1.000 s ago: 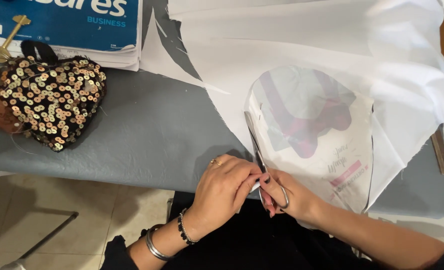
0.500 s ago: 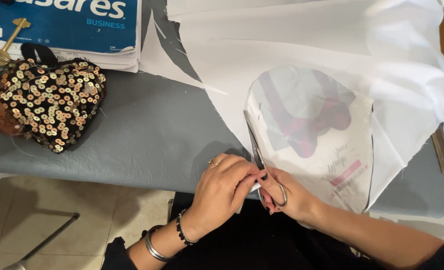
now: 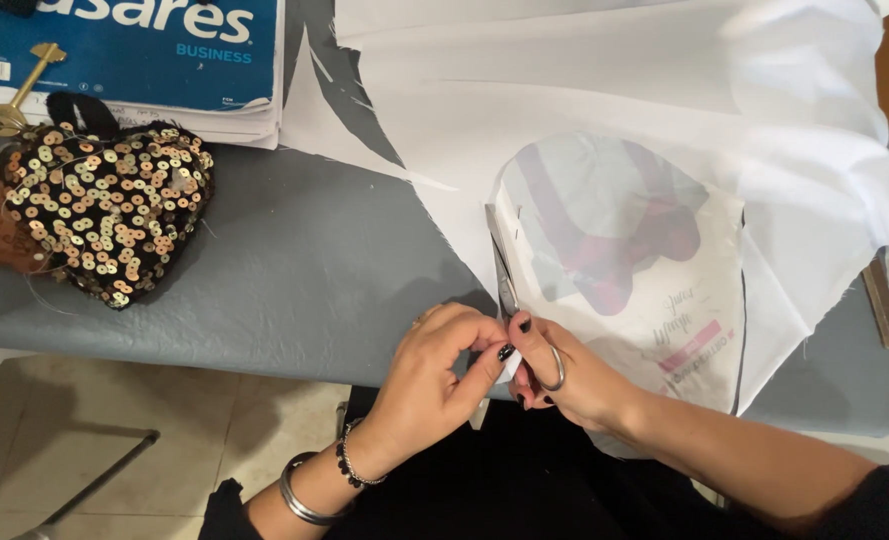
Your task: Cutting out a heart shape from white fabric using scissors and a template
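Steel scissors (image 3: 505,275) lie lengthwise away from the person, tips pointing to the far edge, along the white fabric's (image 3: 614,90) cut edge. Right hand (image 3: 564,375) grips the handles; left hand (image 3: 434,370) pinches fabric at the near table edge. Bare grey table (image 3: 294,270) leftward.

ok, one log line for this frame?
right hand: holds scissors, blades along pattern edge | left hand: pinches white fabric by the blades | sequin heart: apart, left on grey table
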